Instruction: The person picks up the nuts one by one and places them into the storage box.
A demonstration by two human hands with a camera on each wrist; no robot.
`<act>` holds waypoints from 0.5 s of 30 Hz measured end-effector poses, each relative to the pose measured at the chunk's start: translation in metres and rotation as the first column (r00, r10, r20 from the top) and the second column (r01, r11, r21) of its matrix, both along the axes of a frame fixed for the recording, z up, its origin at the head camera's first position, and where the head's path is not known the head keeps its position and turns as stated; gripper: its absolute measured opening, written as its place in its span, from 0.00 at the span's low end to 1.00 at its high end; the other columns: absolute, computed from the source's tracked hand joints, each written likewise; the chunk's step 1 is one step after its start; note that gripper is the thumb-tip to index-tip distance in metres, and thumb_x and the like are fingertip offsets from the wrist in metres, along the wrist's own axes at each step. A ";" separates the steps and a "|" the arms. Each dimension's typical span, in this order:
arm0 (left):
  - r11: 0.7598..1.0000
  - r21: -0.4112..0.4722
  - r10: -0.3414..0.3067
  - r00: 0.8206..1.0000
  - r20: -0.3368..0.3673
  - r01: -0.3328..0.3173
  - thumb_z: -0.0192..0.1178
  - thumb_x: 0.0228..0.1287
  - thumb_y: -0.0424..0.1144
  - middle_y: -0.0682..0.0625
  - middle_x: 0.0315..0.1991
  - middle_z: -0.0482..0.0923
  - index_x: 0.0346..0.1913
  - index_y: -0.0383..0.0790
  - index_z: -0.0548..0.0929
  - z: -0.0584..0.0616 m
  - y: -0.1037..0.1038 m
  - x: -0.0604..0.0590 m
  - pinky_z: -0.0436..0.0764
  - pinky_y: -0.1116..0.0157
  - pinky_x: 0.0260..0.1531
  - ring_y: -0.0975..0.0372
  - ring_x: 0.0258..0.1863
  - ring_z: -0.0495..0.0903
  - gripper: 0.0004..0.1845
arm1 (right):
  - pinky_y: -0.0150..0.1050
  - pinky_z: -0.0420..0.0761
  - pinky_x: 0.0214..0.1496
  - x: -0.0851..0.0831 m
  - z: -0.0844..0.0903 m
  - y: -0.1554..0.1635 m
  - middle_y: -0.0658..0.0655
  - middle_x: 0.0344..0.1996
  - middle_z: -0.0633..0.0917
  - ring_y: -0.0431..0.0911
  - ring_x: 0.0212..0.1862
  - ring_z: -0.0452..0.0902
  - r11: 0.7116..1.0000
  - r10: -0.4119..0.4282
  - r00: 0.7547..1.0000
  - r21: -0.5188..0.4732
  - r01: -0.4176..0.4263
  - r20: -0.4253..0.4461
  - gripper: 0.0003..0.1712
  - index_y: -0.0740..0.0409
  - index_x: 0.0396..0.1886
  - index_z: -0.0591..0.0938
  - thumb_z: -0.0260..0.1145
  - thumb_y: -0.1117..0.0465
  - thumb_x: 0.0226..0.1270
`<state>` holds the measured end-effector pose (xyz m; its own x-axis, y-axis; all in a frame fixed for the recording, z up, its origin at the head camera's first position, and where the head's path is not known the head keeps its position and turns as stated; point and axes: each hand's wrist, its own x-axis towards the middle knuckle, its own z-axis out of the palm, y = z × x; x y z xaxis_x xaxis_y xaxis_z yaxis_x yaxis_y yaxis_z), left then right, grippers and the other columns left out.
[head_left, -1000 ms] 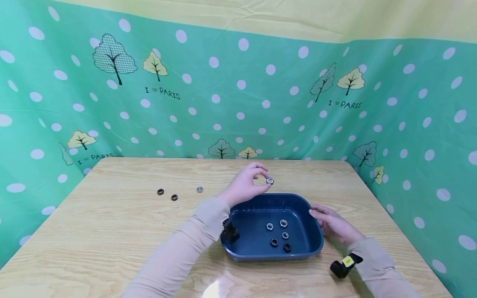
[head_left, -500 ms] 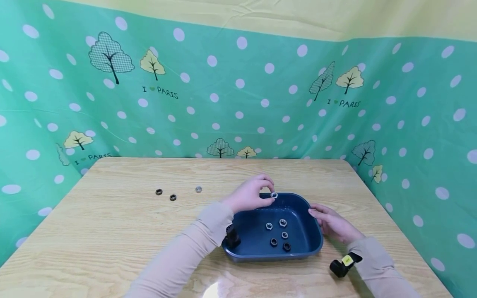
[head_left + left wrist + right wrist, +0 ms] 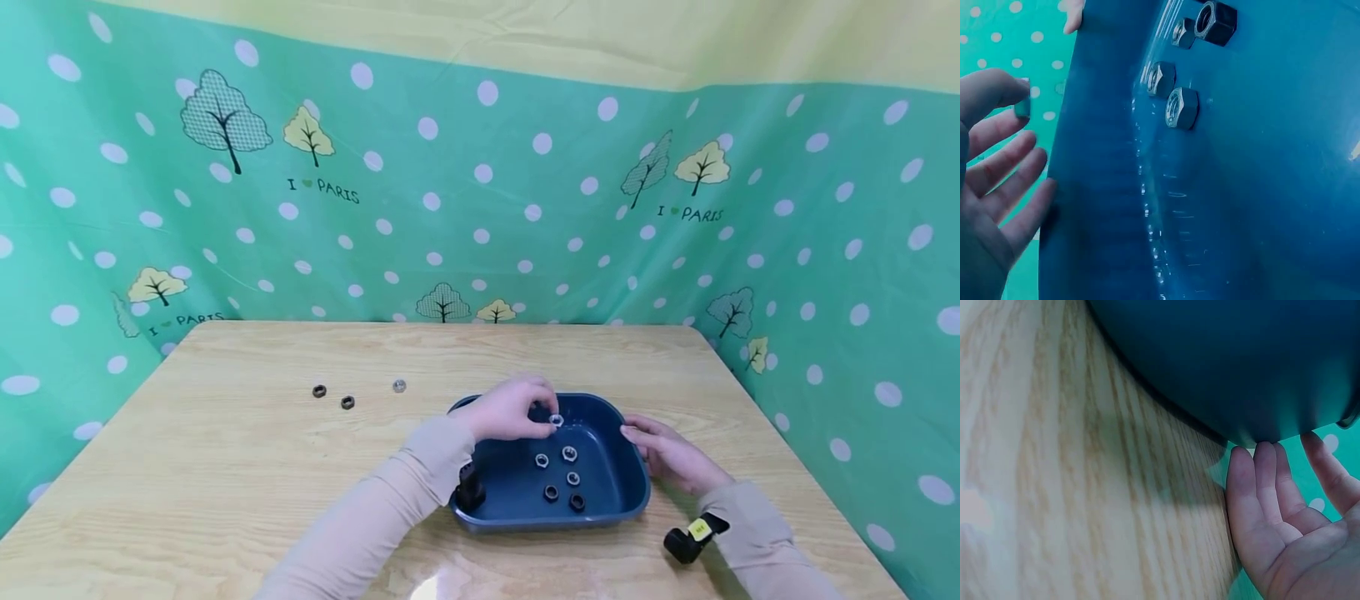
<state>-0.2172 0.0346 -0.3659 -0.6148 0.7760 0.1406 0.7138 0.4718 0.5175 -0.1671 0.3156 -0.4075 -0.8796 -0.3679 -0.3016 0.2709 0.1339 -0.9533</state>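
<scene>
Between thumb and fingertips, my left hand (image 3: 513, 411) pinches a silver hex nut (image 3: 556, 421) over the far part of a dark blue rectangular tray (image 3: 540, 523). In the left wrist view the pinched nut (image 3: 1022, 106) shows edge-on, with the other fingers spread. Several silver and black nuts lie on the tray floor, among them a silver nut (image 3: 569, 453) and a black nut (image 3: 577, 502). My right hand (image 3: 671, 452) is at the tray's right end, thumb by the rim. In the right wrist view its fairly straight fingers (image 3: 1266, 469) touch the outer wall.
Left of the tray, two black nuts, one nearer (image 3: 348, 402) and one farther left (image 3: 319, 391), and a silver nut (image 3: 399, 386) lie on the wooden table (image 3: 225, 483). A green dotted cloth (image 3: 480, 208) hangs behind and beside the table.
My left hand has moved down and slightly right with the pinched nut, from beyond the tray's far rim to over its inside. My right hand stays at the tray's right end.
</scene>
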 end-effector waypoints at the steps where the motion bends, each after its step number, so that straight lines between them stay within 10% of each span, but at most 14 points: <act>1: 1.000 -0.017 -0.008 1.000 0.009 0.008 0.63 0.60 0.41 0.55 0.42 0.77 0.38 0.46 0.82 -0.001 0.000 0.000 0.75 0.71 0.46 0.64 0.42 0.75 0.05 | 0.37 0.80 0.46 0.000 0.000 -0.001 0.42 0.39 0.83 0.36 0.41 0.81 1.000 -0.002 1.000 0.006 0.002 0.000 0.24 0.62 0.61 0.62 0.51 0.52 0.74; 15: 0.977 -0.198 -0.064 0.993 0.101 0.083 0.64 0.58 0.40 0.56 0.38 0.77 0.34 0.47 0.82 -0.012 -0.002 -0.003 0.71 0.75 0.36 0.64 0.38 0.75 0.03 | 0.36 0.80 0.44 0.001 0.000 -0.002 0.42 0.37 0.83 0.35 0.38 0.81 1.000 0.010 1.000 0.001 -0.010 0.001 0.32 0.70 0.65 0.53 0.50 0.53 0.74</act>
<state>-0.2199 0.0329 -0.3779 -0.5584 0.8258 -0.0791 0.7030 0.5216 0.4834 -0.1658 0.3135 -0.4070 -0.8756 -0.3759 -0.3033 0.2708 0.1378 -0.9527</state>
